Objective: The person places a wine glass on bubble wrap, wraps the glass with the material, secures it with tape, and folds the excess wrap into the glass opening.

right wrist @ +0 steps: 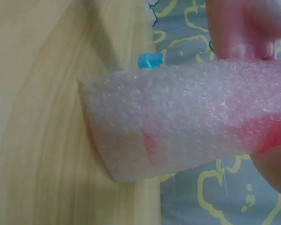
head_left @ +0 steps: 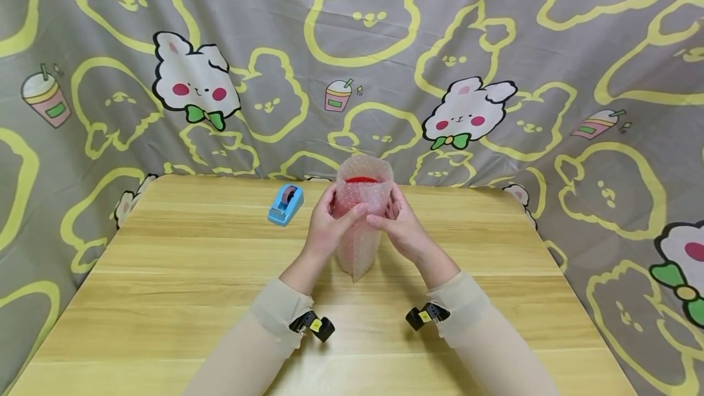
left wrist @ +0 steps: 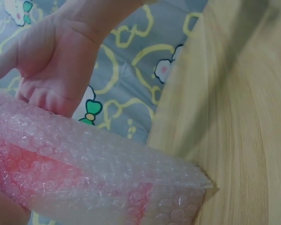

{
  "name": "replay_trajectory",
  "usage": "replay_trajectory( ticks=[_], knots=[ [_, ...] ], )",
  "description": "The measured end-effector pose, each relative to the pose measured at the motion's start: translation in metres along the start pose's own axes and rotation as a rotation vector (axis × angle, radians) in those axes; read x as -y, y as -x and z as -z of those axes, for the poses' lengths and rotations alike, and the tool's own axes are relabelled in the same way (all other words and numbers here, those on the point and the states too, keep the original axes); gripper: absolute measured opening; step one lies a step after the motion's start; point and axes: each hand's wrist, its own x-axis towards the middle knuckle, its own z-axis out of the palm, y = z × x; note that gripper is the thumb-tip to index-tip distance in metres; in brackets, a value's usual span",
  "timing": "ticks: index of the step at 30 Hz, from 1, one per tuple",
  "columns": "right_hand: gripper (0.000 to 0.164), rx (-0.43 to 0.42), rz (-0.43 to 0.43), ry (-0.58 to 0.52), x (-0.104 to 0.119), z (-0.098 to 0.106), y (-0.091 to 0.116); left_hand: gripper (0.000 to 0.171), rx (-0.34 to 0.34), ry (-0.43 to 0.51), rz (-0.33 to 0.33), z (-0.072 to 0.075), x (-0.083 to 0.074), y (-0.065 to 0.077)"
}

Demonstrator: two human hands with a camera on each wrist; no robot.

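Note:
A roll of bubble wrap (head_left: 357,252) stands upright at the table, wrapped around a red object (head_left: 361,180) whose top edge shows inside the wrap's open upper end. The object's kind is hidden by the wrap. My left hand (head_left: 330,219) grips the wrap from the left, thumb across the front. From the right, my right hand (head_left: 406,225) holds it too, its thumb close to the left one over the wrap's front edge. Red shows through the bubble wrap (left wrist: 107,159) in the left wrist view. The lower end of the bubble wrap (right wrist: 178,108) meets the tabletop in the right wrist view.
A blue tape dispenser (head_left: 283,211) with a tape roll sits behind and left of my hands. Below everything lies a wooden table (head_left: 192,286). Patterned grey cloth (head_left: 286,29) hangs behind the table and along its sides. Each wrist carries a small black camera.

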Motion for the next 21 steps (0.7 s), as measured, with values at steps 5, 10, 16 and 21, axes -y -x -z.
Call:
replay_trajectory(
  ticks=[5, 10, 16, 21],
  knots=[
    [0.111, 0.005, 0.02, -0.001, 0.0, -0.001, -0.005, 0.062, 0.001, 0.006, -0.015, 0.0, 0.001, 0.0],
    [0.111, -0.029, 0.03, -0.017, -0.001, -0.003, -0.005, 0.06, 0.014, 0.013, -0.027, 0.0, 0.002, 0.001],
    [0.099, -0.07, 0.053, -0.003, -0.004, -0.009, -0.004, 0.063, 0.042, -0.007, -0.033, -0.001, 0.002, 0.001],
    [0.08, -0.077, 0.078, 0.063, -0.006, -0.012, -0.003, 0.063, 0.129, -0.015, -0.054, 0.0, 0.003, 0.001]
  ],
)
